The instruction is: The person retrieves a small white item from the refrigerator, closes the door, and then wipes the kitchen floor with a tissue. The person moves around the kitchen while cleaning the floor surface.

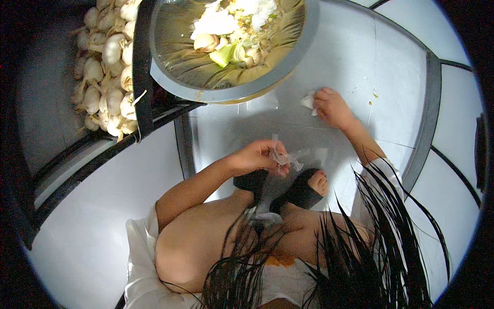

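In front of my legs my left hand (262, 156) holds a crumpled piece of clear plastic (285, 157), with loose ends sticking out past the fingers. Farther out and to the right, my right hand (334, 108) presses a wad of white tissue (308, 102) against the tiled floor (343, 54). Its fingers cover part of the tissue. A few small green and orange scraps (373, 99) lie on the floor to the right of that hand. More clear, crinkled plastic (270, 217) appears between my bent legs, partly behind strands of hair.
A lined grey trash bin (216, 95) stands ahead, holding tissues and vegetable scraps (224, 54). To its left, many garlic bulbs (106, 73) sit in a dark-framed rack (142, 69). Dark border strips (426, 96) run along the floor. My feet in black slippers (305, 191) are close below my hands.
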The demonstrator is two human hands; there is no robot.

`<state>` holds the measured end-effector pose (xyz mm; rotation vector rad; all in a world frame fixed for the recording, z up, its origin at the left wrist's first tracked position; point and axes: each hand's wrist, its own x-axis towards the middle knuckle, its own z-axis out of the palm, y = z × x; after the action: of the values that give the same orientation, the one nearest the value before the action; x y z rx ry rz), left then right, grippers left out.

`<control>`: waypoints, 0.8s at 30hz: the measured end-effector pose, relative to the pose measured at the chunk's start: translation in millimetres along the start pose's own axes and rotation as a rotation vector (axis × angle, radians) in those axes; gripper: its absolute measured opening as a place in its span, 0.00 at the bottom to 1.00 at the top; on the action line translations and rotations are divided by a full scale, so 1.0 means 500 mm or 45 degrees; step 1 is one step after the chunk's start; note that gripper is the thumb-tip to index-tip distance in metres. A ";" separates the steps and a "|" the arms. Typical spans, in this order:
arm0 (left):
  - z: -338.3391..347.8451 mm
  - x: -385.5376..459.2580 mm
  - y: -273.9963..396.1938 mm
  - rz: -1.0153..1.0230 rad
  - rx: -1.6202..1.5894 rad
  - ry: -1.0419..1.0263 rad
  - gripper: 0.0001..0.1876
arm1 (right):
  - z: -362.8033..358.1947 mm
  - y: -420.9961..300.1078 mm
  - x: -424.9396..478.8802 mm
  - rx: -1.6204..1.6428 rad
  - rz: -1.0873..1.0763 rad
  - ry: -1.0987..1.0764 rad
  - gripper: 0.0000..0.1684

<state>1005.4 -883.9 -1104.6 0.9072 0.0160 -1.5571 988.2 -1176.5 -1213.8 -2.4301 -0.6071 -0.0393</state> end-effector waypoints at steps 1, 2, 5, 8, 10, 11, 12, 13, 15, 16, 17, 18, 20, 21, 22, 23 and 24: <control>0.005 -0.001 0.003 -0.003 0.001 -0.014 0.12 | -0.014 -0.007 -0.001 -0.010 0.025 -0.063 0.09; 0.012 -0.005 0.007 -0.005 0.001 -0.024 0.12 | -0.024 -0.013 -0.001 -0.019 0.048 -0.126 0.10; 0.027 -0.014 0.032 -0.067 0.026 -0.053 0.12 | 0.037 -0.049 0.039 0.039 -0.091 -0.218 0.11; 0.020 -0.038 0.030 -0.059 -0.015 -0.041 0.12 | 0.179 -0.186 0.176 0.435 -0.290 -0.160 0.09; 0.020 -0.039 0.040 -0.021 -0.004 -0.092 0.13 | 0.234 -0.251 0.241 0.593 -0.450 -0.202 0.09; 0.023 -0.045 0.040 -0.003 0.006 -0.078 0.13 | 0.278 -0.275 0.256 0.559 -0.510 -0.025 0.08; 0.024 -0.049 0.039 0.012 0.012 -0.069 0.13 | 0.329 -0.294 0.265 0.525 -0.561 0.151 0.08; 0.021 -0.052 0.034 0.032 0.027 -0.071 0.12 | 0.348 -0.305 0.274 0.486 -0.609 0.321 0.07; 0.017 -0.049 0.024 0.068 0.064 -0.100 0.12 | 0.347 -0.282 0.271 0.366 -0.501 0.072 0.07; 0.014 -0.048 0.024 0.038 0.049 -0.089 0.12 | 0.335 -0.266 0.267 0.295 -0.436 -0.052 0.06; 0.011 -0.048 0.029 0.004 0.038 -0.085 0.11 | 0.320 -0.250 0.261 0.274 -0.358 -0.128 0.09; 0.013 -0.043 0.030 -0.028 0.022 -0.093 0.11 | 0.266 -0.239 0.256 0.248 -0.272 -0.212 0.12; 0.011 -0.037 0.021 -0.018 0.071 -0.081 0.12 | 0.190 -0.203 0.227 0.140 -0.291 -0.383 0.10; 0.001 -0.025 0.018 -0.011 0.105 -0.081 0.13 | 0.175 -0.169 0.203 0.115 -0.261 -0.276 0.08; -0.003 -0.018 0.012 0.038 0.120 -0.106 0.13 | 0.156 -0.145 0.180 0.106 -0.251 -0.159 0.07; -0.003 -0.014 0.009 -0.004 0.139 -0.079 0.13 | 0.135 -0.119 0.153 0.095 -0.242 -0.040 0.06; 0.002 -0.014 0.018 -0.040 0.154 -0.033 0.13 | 0.117 -0.081 0.130 0.077 -0.233 -0.020 0.07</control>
<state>1012.2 -880.6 -1095.8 0.9853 -0.0838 -1.6128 1021.9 -1087.1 -1226.5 -2.3127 -0.8242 -0.0764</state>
